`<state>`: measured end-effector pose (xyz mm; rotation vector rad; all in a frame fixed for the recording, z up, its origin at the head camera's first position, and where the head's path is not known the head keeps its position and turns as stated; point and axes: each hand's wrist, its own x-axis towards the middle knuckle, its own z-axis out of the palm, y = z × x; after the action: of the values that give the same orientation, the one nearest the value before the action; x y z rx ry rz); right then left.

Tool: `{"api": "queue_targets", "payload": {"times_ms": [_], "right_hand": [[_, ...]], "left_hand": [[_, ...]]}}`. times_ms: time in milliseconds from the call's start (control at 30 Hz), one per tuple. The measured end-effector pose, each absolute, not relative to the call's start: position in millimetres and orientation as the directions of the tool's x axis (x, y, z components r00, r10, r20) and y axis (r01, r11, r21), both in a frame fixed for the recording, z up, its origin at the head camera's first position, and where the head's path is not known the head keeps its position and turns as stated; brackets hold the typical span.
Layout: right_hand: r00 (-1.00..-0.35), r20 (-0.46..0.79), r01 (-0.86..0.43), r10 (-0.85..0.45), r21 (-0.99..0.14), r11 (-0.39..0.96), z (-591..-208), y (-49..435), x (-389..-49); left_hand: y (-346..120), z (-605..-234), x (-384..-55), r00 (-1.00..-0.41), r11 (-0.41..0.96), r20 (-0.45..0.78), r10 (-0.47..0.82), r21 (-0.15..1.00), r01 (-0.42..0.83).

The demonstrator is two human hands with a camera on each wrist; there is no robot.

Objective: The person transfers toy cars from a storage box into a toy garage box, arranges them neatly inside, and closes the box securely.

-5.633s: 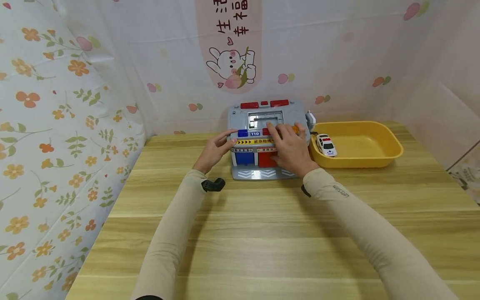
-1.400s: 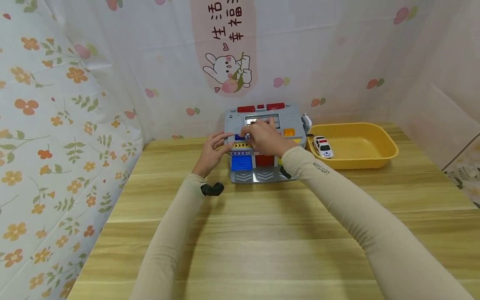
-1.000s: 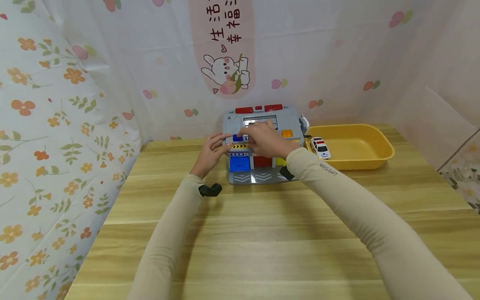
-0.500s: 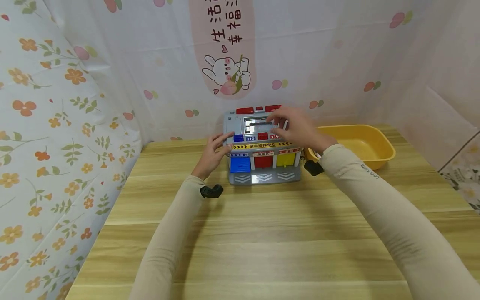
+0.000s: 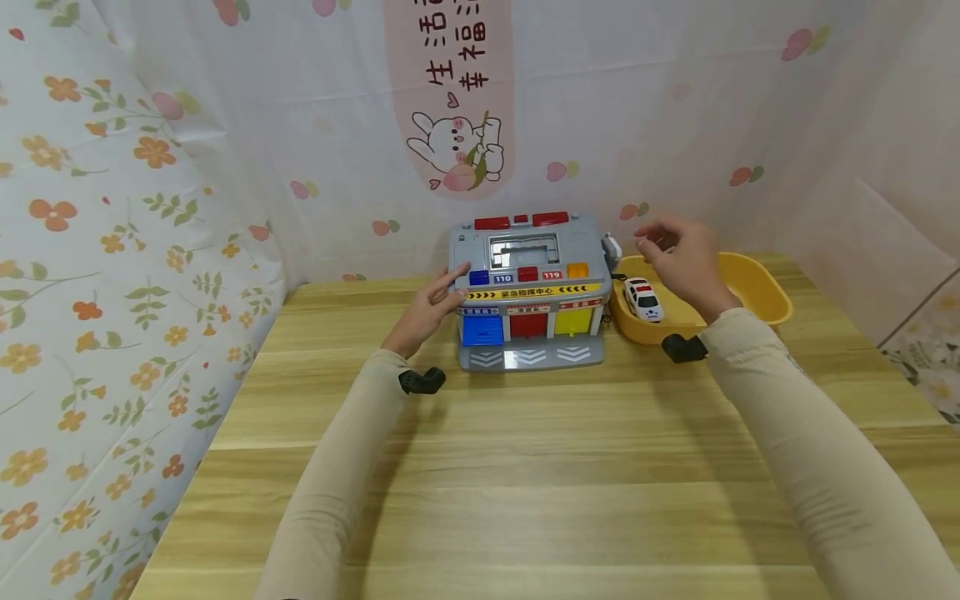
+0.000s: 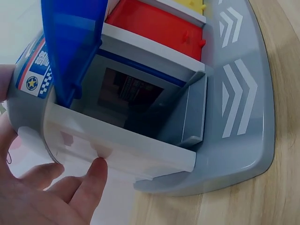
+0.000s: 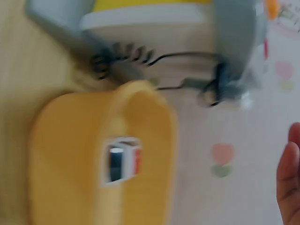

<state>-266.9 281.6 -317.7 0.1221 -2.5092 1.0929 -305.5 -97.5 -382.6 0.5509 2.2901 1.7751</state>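
Note:
A toy rescue station (image 5: 528,292) in grey plastic stands at the back of the table, with blue, red and orange roof buttons and three coloured garage doors. The left hand (image 5: 426,317) rests at its left end, fingertips (image 6: 96,171) against the white side wall in the left wrist view. The blue door (image 6: 75,40) is swung up and shows a hollow bay; the red door (image 6: 157,28) is down. Over the yellow tub (image 5: 750,321) hovers the right hand (image 5: 686,262), its fingers loosely bent around nothing. Below it a white toy police car (image 5: 642,300) lies inside the tub.
A white piece (image 5: 612,247) sits at the station's right end, where a dark coiled cord (image 7: 136,54) hangs. Behind the wooden table (image 5: 525,467) is a printed cloth (image 5: 337,125); a flowered cloth (image 5: 112,275) hangs on the left.
The blue door was down in the earliest frame and has swung up. The right hand has left the roof buttons and moved right, over the tub. The left hand stays at the station's left end.

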Motion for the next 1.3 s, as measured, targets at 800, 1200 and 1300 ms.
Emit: {"api": "queue_targets", "payload": {"times_ms": [800,1200,1300], "right_hand": [[-0.981,-0.141,0.183,0.131,-0.465,0.866,-382,316,-286],[-0.957,-0.243,0.249,0.161,-0.397,0.883,-386,314,-292],[-0.956,-0.247,0.247,0.157,-0.395,0.885,-387,315,-294]], "left_hand": [[-101,-379,-306,-0.905,0.21,0.068,0.42,0.963,0.17],[-101,-380,-306,-0.906,0.226,0.059,0.419,0.96,0.167],[-101,-380,-306,-0.907,0.226,0.062,0.416,0.959,0.17]]}}
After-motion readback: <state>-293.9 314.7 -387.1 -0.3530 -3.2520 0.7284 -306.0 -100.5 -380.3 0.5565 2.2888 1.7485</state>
